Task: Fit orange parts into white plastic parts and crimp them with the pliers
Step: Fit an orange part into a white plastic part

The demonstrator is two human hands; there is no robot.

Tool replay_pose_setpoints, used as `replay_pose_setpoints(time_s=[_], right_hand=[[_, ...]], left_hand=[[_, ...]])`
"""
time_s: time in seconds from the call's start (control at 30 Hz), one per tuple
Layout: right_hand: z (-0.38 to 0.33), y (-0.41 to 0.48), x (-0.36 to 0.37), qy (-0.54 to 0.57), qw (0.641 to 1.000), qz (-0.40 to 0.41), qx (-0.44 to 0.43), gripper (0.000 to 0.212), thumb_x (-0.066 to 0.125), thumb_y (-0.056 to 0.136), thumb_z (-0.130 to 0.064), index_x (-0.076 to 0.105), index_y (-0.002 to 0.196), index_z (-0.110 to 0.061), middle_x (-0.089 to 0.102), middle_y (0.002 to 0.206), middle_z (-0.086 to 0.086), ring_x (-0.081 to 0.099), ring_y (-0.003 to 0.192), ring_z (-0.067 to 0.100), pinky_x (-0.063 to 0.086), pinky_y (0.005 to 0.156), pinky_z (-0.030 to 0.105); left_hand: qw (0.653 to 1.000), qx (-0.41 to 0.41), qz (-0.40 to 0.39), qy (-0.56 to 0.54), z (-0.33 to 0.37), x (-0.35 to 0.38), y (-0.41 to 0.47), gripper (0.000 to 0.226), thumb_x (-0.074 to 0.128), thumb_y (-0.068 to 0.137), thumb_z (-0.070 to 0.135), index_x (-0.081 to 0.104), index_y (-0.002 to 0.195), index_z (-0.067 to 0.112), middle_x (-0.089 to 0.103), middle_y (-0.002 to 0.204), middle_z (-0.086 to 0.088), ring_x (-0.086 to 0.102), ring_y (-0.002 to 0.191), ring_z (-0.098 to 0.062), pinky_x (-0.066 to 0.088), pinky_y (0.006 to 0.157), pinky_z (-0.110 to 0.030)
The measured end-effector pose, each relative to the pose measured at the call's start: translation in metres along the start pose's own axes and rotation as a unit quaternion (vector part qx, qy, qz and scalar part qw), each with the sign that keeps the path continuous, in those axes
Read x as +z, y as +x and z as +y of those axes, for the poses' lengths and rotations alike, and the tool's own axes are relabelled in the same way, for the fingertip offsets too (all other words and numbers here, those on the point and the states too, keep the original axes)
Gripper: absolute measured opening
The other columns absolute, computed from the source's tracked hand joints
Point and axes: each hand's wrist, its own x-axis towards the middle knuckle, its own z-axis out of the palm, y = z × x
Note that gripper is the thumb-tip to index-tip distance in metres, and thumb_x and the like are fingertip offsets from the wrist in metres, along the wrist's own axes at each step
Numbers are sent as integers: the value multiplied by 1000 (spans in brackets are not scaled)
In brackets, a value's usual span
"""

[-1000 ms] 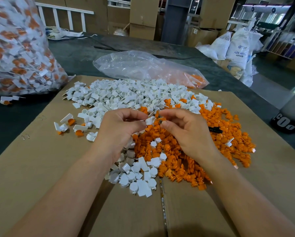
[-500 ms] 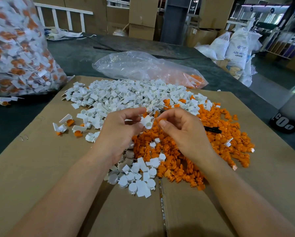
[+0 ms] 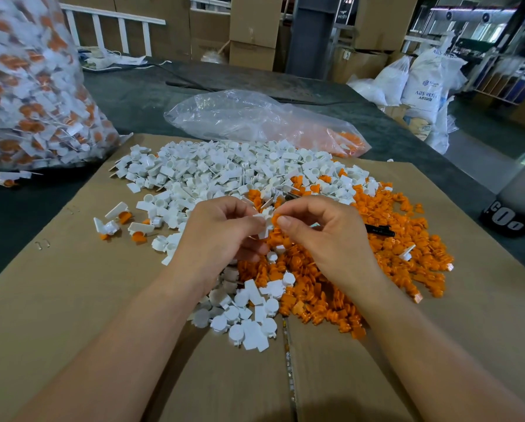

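Both hands meet over the middle of the heap. The left hand (image 3: 221, 239) pinches a white plastic part (image 3: 262, 225) between thumb and fingers. The right hand (image 3: 328, 239) pinches an orange part (image 3: 275, 219) and holds it against the white one, the two touching. Under them, on a cardboard sheet (image 3: 72, 300) laid over the dark worktop (image 3: 133, 95), lie a pile of white parts (image 3: 218, 172) and, touching it on the right, a pile of orange parts (image 3: 386, 263). A black handle (image 3: 380, 231) lies on the orange pile near the right hand; I cannot tell if it is the pliers. A few joined pieces (image 3: 115, 225) lie left of the heap. A clear bag (image 3: 249, 120) lies behind it, and a full bag (image 3: 26, 95) of white-and-orange pieces stands far left.
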Motion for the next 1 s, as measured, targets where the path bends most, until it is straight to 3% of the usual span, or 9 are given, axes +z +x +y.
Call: replay_pose_setpoints(time_s=[0.2, 0.53, 0.67, 0.83, 0.93, 1.0], right_hand=[[0, -1, 1, 28, 999, 32, 10, 24, 66, 82, -6, 63, 78, -29, 64, 67, -9, 63, 63, 10, 55, 61, 24], [0, -2, 5, -29, 999, 40, -19, 27, 66, 82, -7, 57, 73, -30, 59, 63, -13, 59, 57, -3, 42, 50, 5], [2, -2, 5, -84, 994, 48, -44, 28, 67, 82, -10, 56, 72, -34, 57, 63, -16, 58, 61, -3, 44, 54, 8], [2, -2, 5, -115, 991, 47, -54, 17, 66, 83, -10, 58, 76, -24, 54, 62, -19, 56, 61, -7, 41, 54, 5], [2, -2, 4, -166, 985, 32, -41, 8, 65, 84, -14, 63, 77, -18, 56, 61, -15, 56, 61, 3, 44, 52, 15], [2, -2, 2, -204, 978, 20, -42, 5, 64, 84, -16, 66, 80, -14, 59, 63, -8, 55, 56, 10, 48, 53, 29]], left_hand=[[1000, 6, -9, -27, 2, 1, -1, 14, 62, 83, -2, 57, 71, 4, 63, 51, -3, 65, 48, -18, 50, 43, -20], [998, 38, -39, -30, 3, 2, -4, 10, 63, 81, -4, 57, 76, 3, 68, 60, -9, 66, 51, -16, 55, 49, -22], [998, 47, -37, -28, 2, 2, -3, 12, 64, 79, -7, 59, 76, 3, 67, 57, -9, 66, 50, -15, 55, 49, -22], [998, 55, -27, -24, 1, 2, -2, 15, 65, 78, -10, 57, 75, 3, 66, 57, -10, 66, 50, -17, 53, 47, -22], [998, 68, -16, 5, -1, 3, -2, 17, 65, 78, -9, 57, 74, 5, 62, 51, -5, 66, 49, -16, 53, 47, -22], [995, 85, -9, 42, -3, 4, -2, 18, 66, 78, -7, 58, 72, 8, 62, 51, -3, 66, 50, -15, 54, 49, -21]])
